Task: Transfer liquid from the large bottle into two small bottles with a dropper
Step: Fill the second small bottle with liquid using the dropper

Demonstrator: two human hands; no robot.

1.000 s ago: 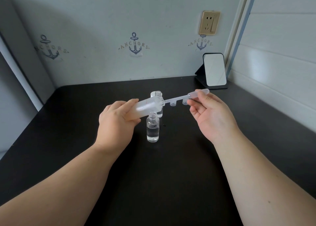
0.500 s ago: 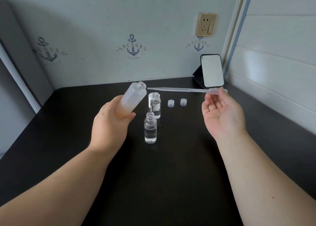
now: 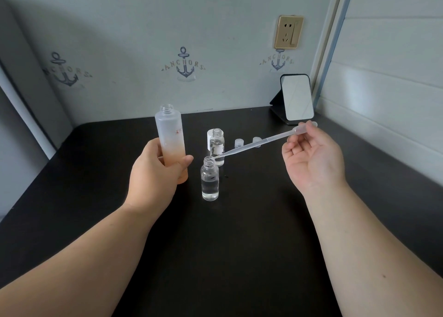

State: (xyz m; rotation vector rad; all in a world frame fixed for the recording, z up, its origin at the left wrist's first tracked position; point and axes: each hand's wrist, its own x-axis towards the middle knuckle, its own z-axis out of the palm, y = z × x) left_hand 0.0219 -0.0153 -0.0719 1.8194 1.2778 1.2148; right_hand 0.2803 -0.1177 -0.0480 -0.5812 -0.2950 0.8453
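The large bottle [image 3: 170, 141], frosted white above and orange below, is gripped round its lower half by the left hand [image 3: 157, 173] and held upright and uncapped above the surface [image 3: 227, 256], somewhat left of the middle. The bulb end of the dropper [image 3: 263, 141] is pinched between the thumb and fingertips of the right hand [image 3: 312, 159], whose palm is turned upward. The dropper is slanted down and to the left, and its tip is placed at the open mouth of the nearer small bottle [image 3: 210, 179]; whether the tip touches the rim cannot be told. This bottle is stood upright near the middle of the surface and is partly filled with clear liquid. The second small bottle [image 3: 217, 146] is stood just behind it, toward the far edge, also open and holding clear liquid. A white cap [image 3: 210, 138] is seen just behind that bottle, partly hidden by it. Two small clear caps [image 3: 248, 141] are set to its right, behind the dropper's stem. A small mirror [image 3: 297, 99] is propped at the far right corner.
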